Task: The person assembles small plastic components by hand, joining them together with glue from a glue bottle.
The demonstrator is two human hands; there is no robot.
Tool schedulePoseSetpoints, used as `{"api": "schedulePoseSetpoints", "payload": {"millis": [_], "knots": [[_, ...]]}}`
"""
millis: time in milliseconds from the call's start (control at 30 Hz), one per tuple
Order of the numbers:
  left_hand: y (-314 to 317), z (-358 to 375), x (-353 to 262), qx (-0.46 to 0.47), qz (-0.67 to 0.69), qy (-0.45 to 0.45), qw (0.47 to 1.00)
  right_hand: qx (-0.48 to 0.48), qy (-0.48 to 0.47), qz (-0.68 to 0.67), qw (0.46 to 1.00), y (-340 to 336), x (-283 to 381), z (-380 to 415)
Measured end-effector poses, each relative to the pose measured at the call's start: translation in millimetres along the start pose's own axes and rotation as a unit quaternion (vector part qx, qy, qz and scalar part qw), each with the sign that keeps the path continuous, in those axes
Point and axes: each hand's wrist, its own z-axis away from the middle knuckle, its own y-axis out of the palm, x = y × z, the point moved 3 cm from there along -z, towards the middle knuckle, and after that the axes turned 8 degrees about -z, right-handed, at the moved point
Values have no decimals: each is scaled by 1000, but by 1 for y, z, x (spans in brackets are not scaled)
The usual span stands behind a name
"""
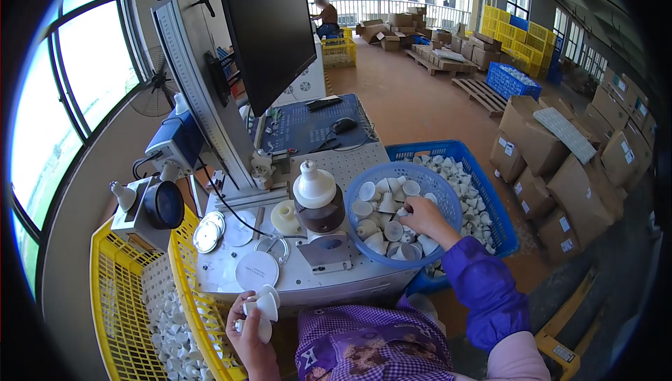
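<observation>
My left hand (250,335) is closed around several white cone-shaped bulb housings (267,305), held low in front of the bench, above the rim of the yellow crate (183,269). My right hand (425,219) reaches into a round light-blue basket (448,230) full of similar housings (387,203). Its fingers are pinched at a housing near the basket's middle, partly hidden by the hand. Left of the basket, a white bulb-shaped piece (314,186) stands upright on a dark round holder (320,217).
A blue crate (500,223) of small white parts stands under the basket. Round metal discs (256,270) lie on the bench. A monitor (269,48) on a metal column rises behind, near a mouse (344,125). Cardboard boxes (528,129) stand at right; another person (326,17) sits far back.
</observation>
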Motion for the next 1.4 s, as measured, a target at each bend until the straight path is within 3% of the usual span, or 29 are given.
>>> {"api": "schedulePoseSetpoints", "payload": {"millis": [33, 133, 300, 400, 467, 500, 533, 567, 633, 767, 833, 900, 1067, 1233, 1300, 1400], "knots": [[-19, -7, 4, -22, -19, 48, 998, -4, -13, -44, 999, -1, -2, 0], [-55, -13, -13, -96, -60, 81, 990, -47, -38, -145, 988, -5, 5, 5], [-203, -34, 4, -371, -204, 162, 891, -47, -41, -323, 944, -8, 26, 21], [-316, -52, 41, -403, -280, 158, 857, -37, -52, -433, 899, 2, 34, 27], [-338, -56, 45, -379, -344, 116, 851, -39, -52, -500, 863, 2, 43, 32], [-318, -51, 32, -357, -404, 69, 839, -37, -53, -502, 863, 2, 45, 35], [-291, -44, 22, -402, -544, 90, 731, -42, -59, -515, 854, 1, 47, 36], [-266, -45, 16, -408, -543, 91, 728, -46, -65, -530, 844, 1, 50, 36], [-221, -51, 6, -374, -555, 190, 719, -51, -69, -544, 834, -1, 55, 40], [-83, -57, -7, -210, -388, 253, 861, -75, -77, -551, 827, 3, 55, 41], [-16, -53, -19, -127, -426, 276, 852, -70, -74, -574, 813, -1, 62, 43], [37, -59, -24, -42, -359, 328, 873, -65, -69, -595, 798, -5, 69, 45], [144, -76, -62, 34, -386, 394, 833, -68, -87, -560, 821, -24, 97, 47], [182, -95, -68, 90, -399, 402, 819, -103, -160, -503, 843, -39, 135, 28], [174, -93, -76, 105, -313, 351, 876, -102, -172, -493, 846, -41, 154, 17], [145, -86, -80, 73, -220, 330, 915, -84, -199, -483, 849, -36, 180, 0]]}}
